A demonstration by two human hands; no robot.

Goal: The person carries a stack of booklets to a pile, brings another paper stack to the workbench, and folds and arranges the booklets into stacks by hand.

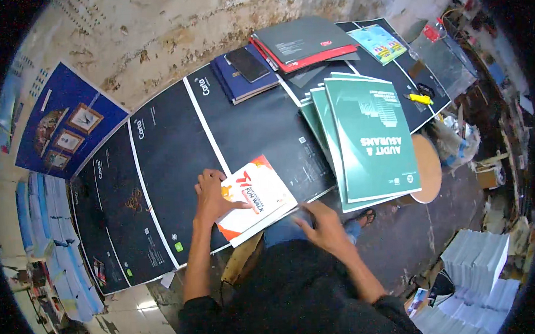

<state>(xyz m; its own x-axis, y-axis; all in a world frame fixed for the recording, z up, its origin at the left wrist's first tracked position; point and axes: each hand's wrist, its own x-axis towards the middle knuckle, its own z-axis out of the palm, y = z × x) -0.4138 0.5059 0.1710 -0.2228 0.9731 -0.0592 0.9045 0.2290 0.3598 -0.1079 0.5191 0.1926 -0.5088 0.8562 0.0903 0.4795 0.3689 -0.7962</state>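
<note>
A small stack of white and orange booklets [262,188] lies tilted at the near edge of the black-covered table. My left hand [211,197] rests at the stack's left side, thumb stretched over the top cover and the other fingers bent beside the upper left corner. At the stack's lower right corner is my right hand [325,224], its thumb and forefinger apart near the edge. Whether its fingertips touch the paper, I cannot tell. To the right, a fanned pile of green booklets [373,145] overhangs the table's near edge.
Farther back are a blue book [232,89] with a phone [246,64] on it, dark folders [304,39], a colourful booklet [378,43] and a yellow cutter [419,98]. Rubber bands [136,200] lie left. Paper stacks [477,260] stand low right. A round stool [426,167] adjoins the table.
</note>
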